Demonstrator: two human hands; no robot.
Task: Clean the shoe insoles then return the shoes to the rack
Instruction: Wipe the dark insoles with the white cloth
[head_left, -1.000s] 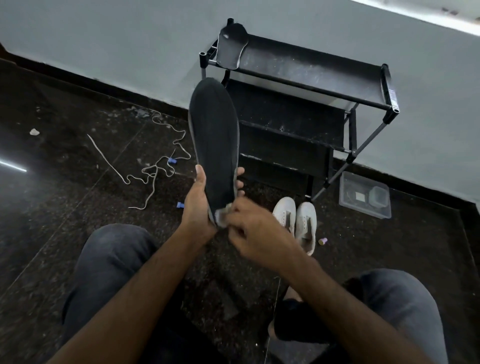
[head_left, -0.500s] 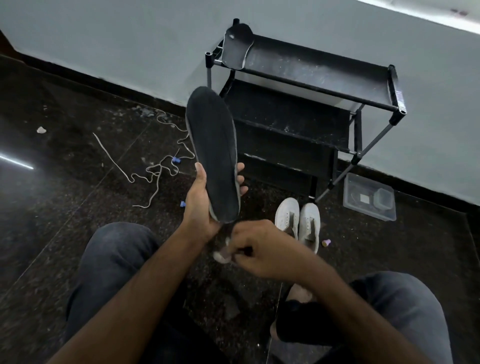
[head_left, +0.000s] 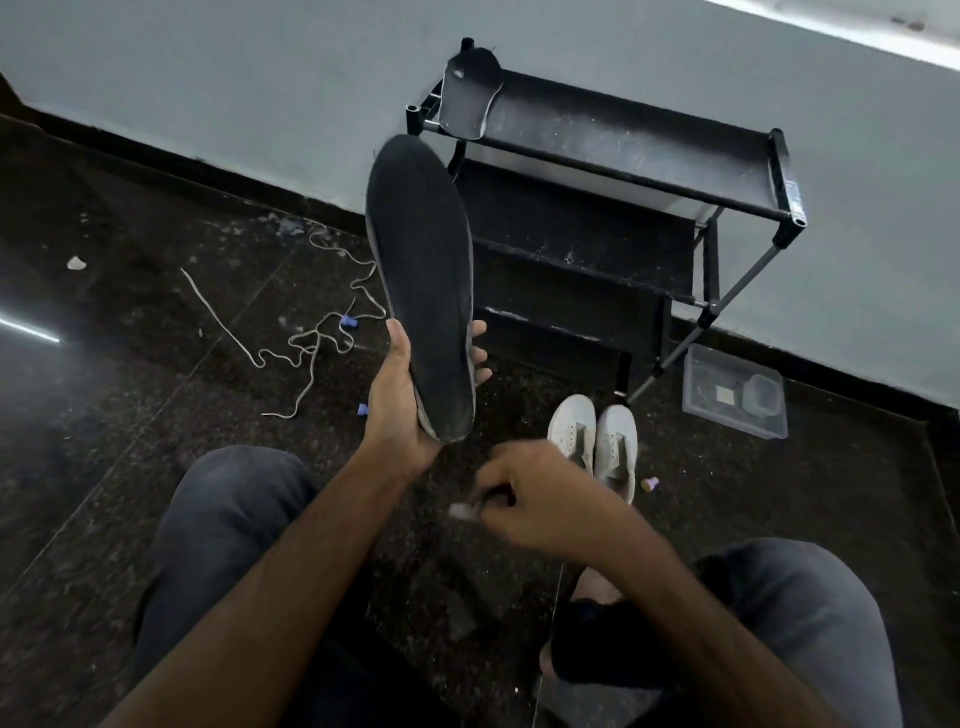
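Because the left hand (head_left: 400, 400) clasps the dark insole (head_left: 423, 291) upright by its heel above the floor, it looks light and bendy, while the right hand (head_left: 540, 499) pinches a small blurred wipe (head_left: 462, 512) below it.

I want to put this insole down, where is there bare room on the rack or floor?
Top shelf is bare right of the second insole. Floor between white shoes and plastic box is free. Left floor is crowded with laces.
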